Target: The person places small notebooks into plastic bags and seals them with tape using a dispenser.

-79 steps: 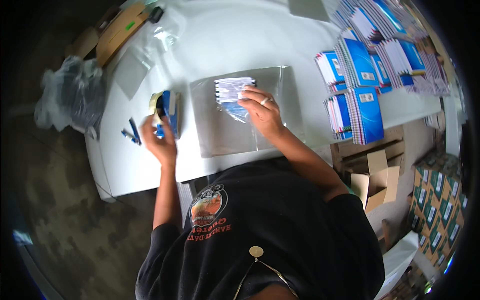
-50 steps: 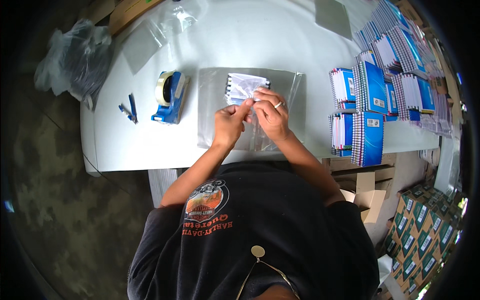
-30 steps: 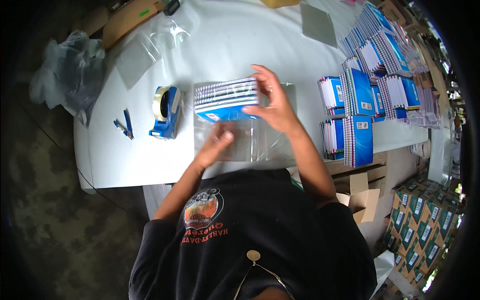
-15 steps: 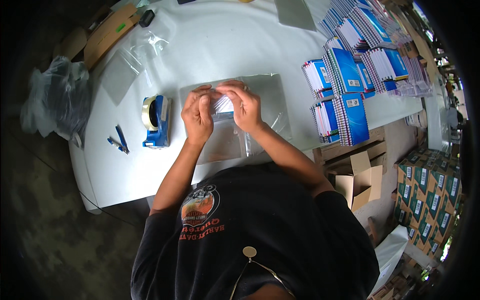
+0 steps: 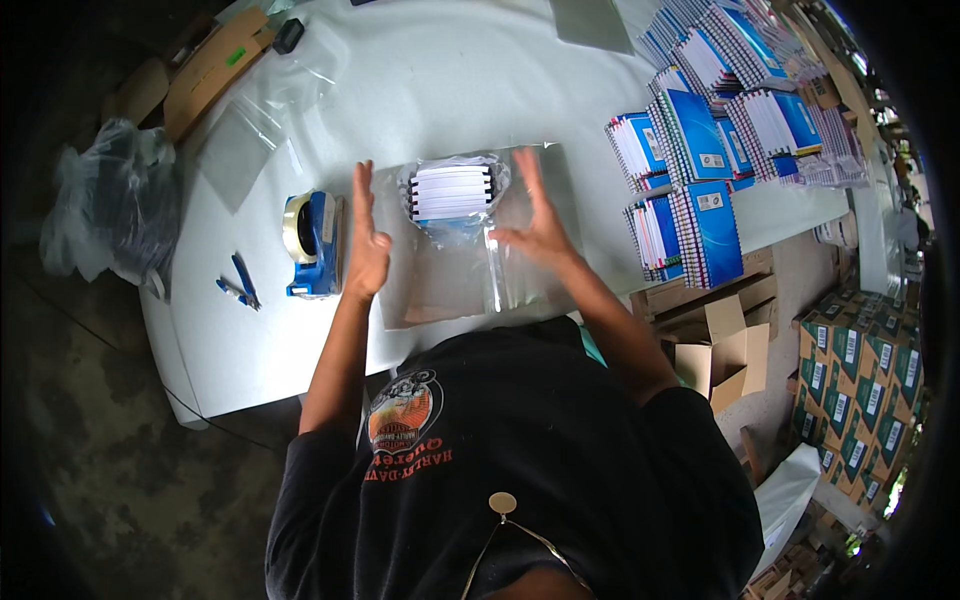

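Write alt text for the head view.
The left hand and right hand, both open, flank a bundle of notebooks in clear plastic on a white table. A tape dispenser and a blue-handled tool lie to the left; blue notebook stacks stand to the right.

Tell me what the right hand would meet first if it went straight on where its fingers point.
Nothing, as far as the picture shows: the right hand has a free way over the white tabletop, passing left of the grey sheet. Its height is unclear.
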